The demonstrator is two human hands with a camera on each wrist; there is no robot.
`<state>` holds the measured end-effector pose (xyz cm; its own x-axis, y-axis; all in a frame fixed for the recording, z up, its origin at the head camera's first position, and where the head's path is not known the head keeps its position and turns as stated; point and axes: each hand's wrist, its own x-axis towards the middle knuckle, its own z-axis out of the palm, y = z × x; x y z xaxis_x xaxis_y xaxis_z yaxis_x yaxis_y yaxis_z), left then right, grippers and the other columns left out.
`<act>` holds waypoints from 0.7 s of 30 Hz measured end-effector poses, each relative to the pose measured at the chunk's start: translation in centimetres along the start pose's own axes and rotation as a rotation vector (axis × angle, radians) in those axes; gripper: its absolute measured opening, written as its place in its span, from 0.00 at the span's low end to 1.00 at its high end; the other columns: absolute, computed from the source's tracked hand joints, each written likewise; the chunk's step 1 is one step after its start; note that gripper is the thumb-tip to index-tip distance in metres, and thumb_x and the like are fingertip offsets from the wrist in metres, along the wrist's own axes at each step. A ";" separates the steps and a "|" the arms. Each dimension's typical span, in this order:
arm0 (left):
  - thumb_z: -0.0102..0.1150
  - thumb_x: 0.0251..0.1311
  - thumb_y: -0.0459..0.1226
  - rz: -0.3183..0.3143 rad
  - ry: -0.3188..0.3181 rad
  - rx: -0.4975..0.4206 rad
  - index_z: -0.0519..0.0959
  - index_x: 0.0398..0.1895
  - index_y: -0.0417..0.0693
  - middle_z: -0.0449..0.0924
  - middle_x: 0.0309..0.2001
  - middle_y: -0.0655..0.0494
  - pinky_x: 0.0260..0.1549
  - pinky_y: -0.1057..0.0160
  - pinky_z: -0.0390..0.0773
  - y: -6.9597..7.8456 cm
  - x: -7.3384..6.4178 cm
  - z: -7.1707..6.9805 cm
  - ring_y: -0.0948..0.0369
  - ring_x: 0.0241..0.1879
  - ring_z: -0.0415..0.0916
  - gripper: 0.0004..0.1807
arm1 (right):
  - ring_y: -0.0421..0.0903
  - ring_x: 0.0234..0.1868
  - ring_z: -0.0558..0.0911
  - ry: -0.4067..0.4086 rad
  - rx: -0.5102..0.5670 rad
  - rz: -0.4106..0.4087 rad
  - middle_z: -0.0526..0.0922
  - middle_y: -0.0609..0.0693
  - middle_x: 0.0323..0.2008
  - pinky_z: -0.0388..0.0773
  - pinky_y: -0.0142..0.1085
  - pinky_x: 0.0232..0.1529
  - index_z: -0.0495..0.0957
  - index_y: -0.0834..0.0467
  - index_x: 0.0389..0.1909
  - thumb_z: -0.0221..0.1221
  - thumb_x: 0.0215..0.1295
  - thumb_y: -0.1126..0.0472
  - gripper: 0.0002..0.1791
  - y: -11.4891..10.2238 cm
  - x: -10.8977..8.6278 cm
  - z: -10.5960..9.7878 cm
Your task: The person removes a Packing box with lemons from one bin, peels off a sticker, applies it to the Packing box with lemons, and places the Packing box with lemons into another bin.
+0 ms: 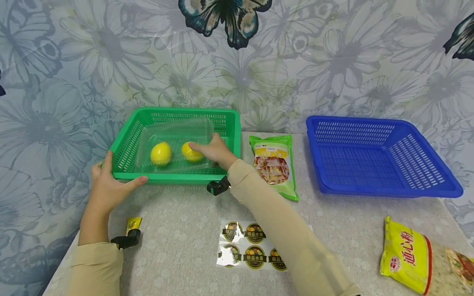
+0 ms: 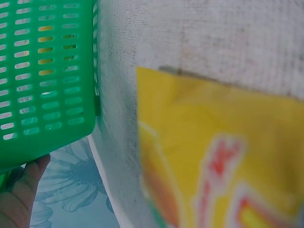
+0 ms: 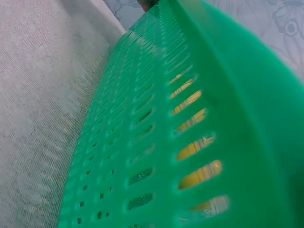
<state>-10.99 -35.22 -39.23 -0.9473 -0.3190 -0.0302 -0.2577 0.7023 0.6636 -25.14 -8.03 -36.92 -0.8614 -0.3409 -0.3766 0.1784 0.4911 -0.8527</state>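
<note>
A green plastic basket [image 1: 174, 178] stands at the back left. My left hand [image 1: 107, 187] grips its front left corner, thumb along the front rim and fingers at the side wall. Inside it lies a clear plastic box [image 1: 177, 131] with two yellow lemons showing through, a left lemon [image 1: 161, 153] and a right lemon [image 1: 189, 153]. My right hand [image 1: 216, 151] reaches over the front rim and holds the box by its right end, its thumb over the right lemon. The other right fingers are mostly hidden. From the right wrist view, yellow shows through slots in the basket wall [image 3: 142, 114].
Right of the green basket lies a green snack bag [image 1: 274, 164], and a blue basket [image 1: 370, 191] stands farther right. A sheet of round stickers [image 1: 254, 257] lies under my right forearm. A yellow pasta bag [image 1: 411, 255] is front right; a small yellow packet [image 1: 133, 224] sits beside my left wrist.
</note>
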 end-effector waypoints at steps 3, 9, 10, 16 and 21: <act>0.68 0.54 0.60 0.000 -0.003 -0.003 0.25 0.79 0.57 0.26 0.76 0.29 0.55 0.22 0.58 0.1 0.0 0.0 0.23 0.69 0.43 0.68 | 0.55 0.71 0.66 0.008 0.000 -0.023 0.49 0.55 0.78 0.76 0.49 0.56 0.41 0.48 0.80 0.60 0.61 0.32 0.56 0.0 -0.2 -0.1; 0.68 0.54 0.59 0.005 0.004 0.005 0.26 0.79 0.57 0.26 0.75 0.29 0.55 0.23 0.58 0.1 0.0 0.0 0.24 0.68 0.45 0.68 | 0.47 0.37 0.72 -0.020 0.041 -0.075 0.52 0.53 0.78 0.78 0.45 0.35 0.38 0.39 0.79 0.59 0.63 0.32 0.53 0.0 -0.5 -0.2; 0.68 0.54 0.59 0.005 0.005 0.007 0.26 0.79 0.57 0.26 0.75 0.29 0.55 0.23 0.58 0.0 0.0 0.0 0.24 0.68 0.45 0.67 | 0.46 0.31 0.69 -0.027 0.050 -0.079 0.52 0.53 0.78 0.77 0.43 0.30 0.37 0.38 0.79 0.58 0.63 0.32 0.53 0.0 -0.5 -0.2; 0.68 0.54 0.59 0.006 0.002 0.007 0.25 0.79 0.58 0.26 0.76 0.29 0.55 0.23 0.58 -0.2 0.1 0.1 0.23 0.68 0.44 0.67 | 0.48 0.31 0.73 -0.043 0.062 -0.081 0.51 0.57 0.78 0.76 0.40 0.23 0.34 0.38 0.79 0.53 0.67 0.31 0.50 -0.1 -0.6 -0.3; 0.68 0.53 0.60 0.010 0.006 0.002 0.24 0.79 0.59 0.26 0.76 0.29 0.55 0.23 0.58 -0.2 0.0 0.1 0.23 0.68 0.44 0.68 | 0.56 0.58 0.76 -0.041 0.130 -0.061 0.52 0.59 0.77 0.84 0.44 0.28 0.34 0.38 0.79 0.50 0.70 0.33 0.47 -0.3 -0.6 -0.3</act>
<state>-10.94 -35.32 -39.41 -0.9488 -0.3153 -0.0193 -0.2483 0.7065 0.6627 -24.85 -7.74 -36.39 -0.8530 -0.4002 -0.3349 0.1888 0.3618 -0.9130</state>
